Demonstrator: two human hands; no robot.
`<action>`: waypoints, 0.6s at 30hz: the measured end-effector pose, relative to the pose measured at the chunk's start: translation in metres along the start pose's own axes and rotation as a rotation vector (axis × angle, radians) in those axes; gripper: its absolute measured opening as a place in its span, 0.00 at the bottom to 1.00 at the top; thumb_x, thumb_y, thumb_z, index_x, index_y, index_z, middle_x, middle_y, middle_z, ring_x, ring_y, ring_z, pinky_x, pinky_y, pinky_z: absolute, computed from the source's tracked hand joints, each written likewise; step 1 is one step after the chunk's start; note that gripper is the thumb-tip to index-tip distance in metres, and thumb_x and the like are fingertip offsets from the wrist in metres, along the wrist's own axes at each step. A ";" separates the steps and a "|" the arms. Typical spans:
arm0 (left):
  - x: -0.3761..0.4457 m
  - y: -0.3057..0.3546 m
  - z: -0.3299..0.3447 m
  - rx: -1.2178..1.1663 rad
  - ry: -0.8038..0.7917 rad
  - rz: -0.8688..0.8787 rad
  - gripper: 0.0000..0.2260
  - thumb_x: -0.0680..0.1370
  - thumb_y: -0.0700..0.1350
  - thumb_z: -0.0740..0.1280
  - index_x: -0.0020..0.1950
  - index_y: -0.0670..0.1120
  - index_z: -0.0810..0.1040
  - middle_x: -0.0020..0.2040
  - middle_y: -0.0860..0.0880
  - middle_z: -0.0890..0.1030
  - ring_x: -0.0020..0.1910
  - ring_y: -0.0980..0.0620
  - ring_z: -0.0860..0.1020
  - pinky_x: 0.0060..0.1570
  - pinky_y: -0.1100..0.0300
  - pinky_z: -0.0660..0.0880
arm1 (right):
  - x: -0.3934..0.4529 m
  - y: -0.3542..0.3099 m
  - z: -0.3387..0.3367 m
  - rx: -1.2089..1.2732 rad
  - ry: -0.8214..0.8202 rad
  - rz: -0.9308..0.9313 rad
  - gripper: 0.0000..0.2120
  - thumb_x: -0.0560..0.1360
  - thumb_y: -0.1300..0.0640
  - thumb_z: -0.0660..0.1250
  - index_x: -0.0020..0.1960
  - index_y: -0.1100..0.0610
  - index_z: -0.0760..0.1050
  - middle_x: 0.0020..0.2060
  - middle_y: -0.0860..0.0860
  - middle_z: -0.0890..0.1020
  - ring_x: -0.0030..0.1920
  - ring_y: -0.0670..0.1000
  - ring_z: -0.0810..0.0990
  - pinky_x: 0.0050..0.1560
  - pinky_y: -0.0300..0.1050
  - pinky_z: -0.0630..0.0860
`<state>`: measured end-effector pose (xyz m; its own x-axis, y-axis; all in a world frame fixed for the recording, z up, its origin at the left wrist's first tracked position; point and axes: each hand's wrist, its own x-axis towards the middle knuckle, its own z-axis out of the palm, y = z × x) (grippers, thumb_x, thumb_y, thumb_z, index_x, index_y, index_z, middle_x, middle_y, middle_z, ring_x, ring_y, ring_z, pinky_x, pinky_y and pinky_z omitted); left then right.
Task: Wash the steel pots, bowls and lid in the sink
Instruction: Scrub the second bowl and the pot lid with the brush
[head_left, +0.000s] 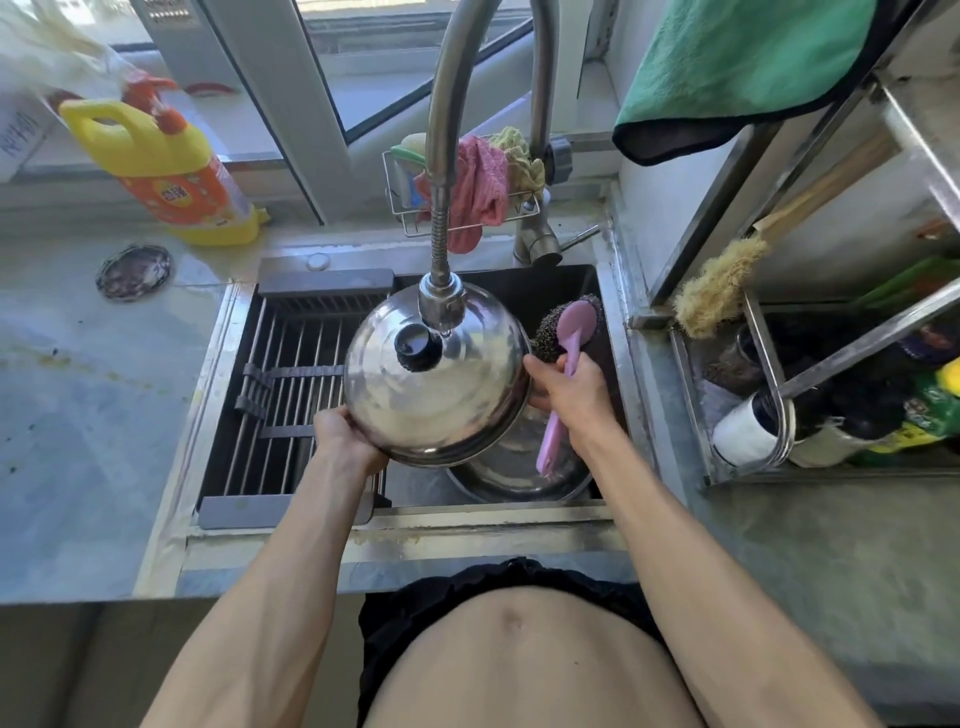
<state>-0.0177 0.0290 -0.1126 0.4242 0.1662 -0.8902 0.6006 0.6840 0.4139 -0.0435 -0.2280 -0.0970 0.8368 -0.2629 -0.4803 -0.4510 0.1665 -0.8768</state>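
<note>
A domed steel lid (441, 395) with a black knob (417, 347) is held over the sink (592, 283), right under the faucet head (441, 304). My left hand (345, 436) grips the lid's near-left rim. My right hand (563, 387) grips the pink handle of a steel-wool scrubber (569, 325) and touches the lid's right edge. Below the lid, a steel bowl (519, 467) sits in the basin, mostly hidden.
A roll-up drying rack (291, 384) covers the sink's left half. A yellow detergent bottle (166, 166) stands on the left counter. Cloths hang in a wire caddy (467, 192) behind the faucet. A steel shelf rack (810, 364) with bottles and a brush stands to the right.
</note>
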 end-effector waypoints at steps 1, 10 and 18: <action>-0.002 0.002 -0.002 0.012 0.017 -0.009 0.22 0.77 0.44 0.56 0.66 0.43 0.81 0.62 0.39 0.83 0.64 0.37 0.78 0.69 0.39 0.72 | 0.000 0.000 0.004 0.004 -0.013 0.007 0.12 0.74 0.56 0.74 0.48 0.56 0.70 0.40 0.51 0.79 0.46 0.53 0.84 0.52 0.57 0.82; 0.000 0.011 -0.026 -0.038 0.054 0.032 0.21 0.78 0.43 0.57 0.67 0.46 0.82 0.61 0.44 0.84 0.61 0.41 0.81 0.67 0.41 0.74 | 0.008 0.012 0.024 -0.159 -0.037 0.081 0.16 0.67 0.47 0.75 0.43 0.55 0.71 0.40 0.55 0.84 0.42 0.56 0.86 0.50 0.60 0.82; -0.019 0.010 0.001 0.046 -0.083 0.220 0.15 0.79 0.46 0.57 0.58 0.48 0.81 0.57 0.41 0.85 0.59 0.40 0.82 0.61 0.41 0.78 | 0.012 0.025 0.001 -0.478 0.033 0.019 0.15 0.71 0.45 0.66 0.35 0.57 0.75 0.32 0.57 0.83 0.37 0.61 0.84 0.42 0.64 0.81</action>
<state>-0.0188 0.0322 -0.0910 0.6011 0.2476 -0.7599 0.5173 0.6043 0.6060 -0.0441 -0.2262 -0.1248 0.8202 -0.2955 -0.4898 -0.5648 -0.2826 -0.7754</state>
